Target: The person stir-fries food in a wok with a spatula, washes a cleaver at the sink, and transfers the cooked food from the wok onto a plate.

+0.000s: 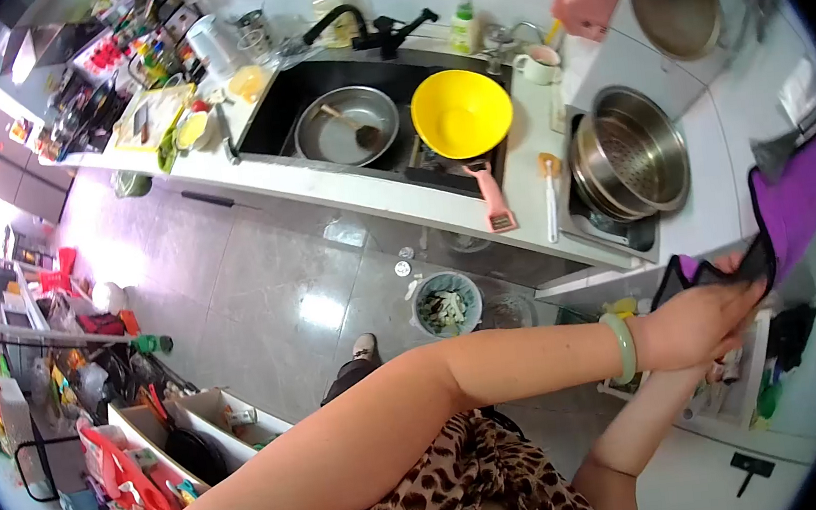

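My left hand [688,326], below a pale green bangle [620,350], closes on the dark-edged lower part of a purple cloth [802,200]. The cloth hangs at the right wall and bunches around the fingers. My right hand [729,364] comes up from below and crosses behind the left one. Its fingers are mostly hidden by the left hand and the cloth, so their grip does not show.
Along the counter lie a black sink [262,120] with a frying pan [345,129] and a yellow bowl [462,113], a pink-handled peeler [492,200], a brush [551,198] and steel steamer pots [633,154]. A bin [421,306] with scraps stands on the floor.
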`<state>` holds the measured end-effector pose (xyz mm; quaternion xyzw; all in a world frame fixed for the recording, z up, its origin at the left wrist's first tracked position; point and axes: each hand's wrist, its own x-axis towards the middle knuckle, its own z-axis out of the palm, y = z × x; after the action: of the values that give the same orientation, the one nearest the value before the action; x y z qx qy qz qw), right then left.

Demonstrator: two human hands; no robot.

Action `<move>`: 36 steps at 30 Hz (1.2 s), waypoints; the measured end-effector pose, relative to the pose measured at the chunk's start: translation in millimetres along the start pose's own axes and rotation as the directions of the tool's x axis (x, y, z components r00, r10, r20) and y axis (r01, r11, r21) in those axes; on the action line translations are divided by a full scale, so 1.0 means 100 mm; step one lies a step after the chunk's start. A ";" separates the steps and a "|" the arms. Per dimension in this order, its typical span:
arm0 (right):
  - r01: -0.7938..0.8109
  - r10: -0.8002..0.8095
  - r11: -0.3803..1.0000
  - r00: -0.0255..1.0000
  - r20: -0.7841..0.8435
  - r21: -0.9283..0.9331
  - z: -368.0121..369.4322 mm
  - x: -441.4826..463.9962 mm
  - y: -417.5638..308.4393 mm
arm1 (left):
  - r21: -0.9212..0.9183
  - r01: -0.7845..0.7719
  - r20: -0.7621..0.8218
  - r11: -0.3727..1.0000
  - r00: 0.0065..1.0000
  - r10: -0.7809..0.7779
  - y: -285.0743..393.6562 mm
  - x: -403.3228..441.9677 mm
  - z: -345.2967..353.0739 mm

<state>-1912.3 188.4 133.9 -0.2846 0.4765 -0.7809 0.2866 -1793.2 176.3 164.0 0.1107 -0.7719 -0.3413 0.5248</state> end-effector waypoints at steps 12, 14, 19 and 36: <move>0.574 -0.156 0.202 0.819 0.552 -0.794 -0.05 -0.68 1.48 | 0.628 0.677 0.178 0.384 0.356 -0.918 0.26 -3.89 -3.25; 0.124 0.509 0.512 0.753 0.417 -0.850 -0.08 -1.31 2.27 | 0.581 0.809 -0.099 0.088 0.177 -0.979 0.64 -4.39 -3.88; 0.555 0.835 0.372 0.150 0.529 -0.744 1.70 -3.34 2.86 | 0.245 0.969 -0.677 0.036 0.198 -0.709 1.48 -5.23 -4.73; -0.750 0.780 0.230 -0.239 0.578 -0.620 6.77 -6.22 4.96 | -0.559 0.794 -0.820 0.238 -0.487 -0.302 2.51 -6.81 -5.66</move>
<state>-919.5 52.6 -162.9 -0.2626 0.3435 -0.1587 0.8876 -955.9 490.2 -52.8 0.8220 -0.0307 -0.2470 0.5122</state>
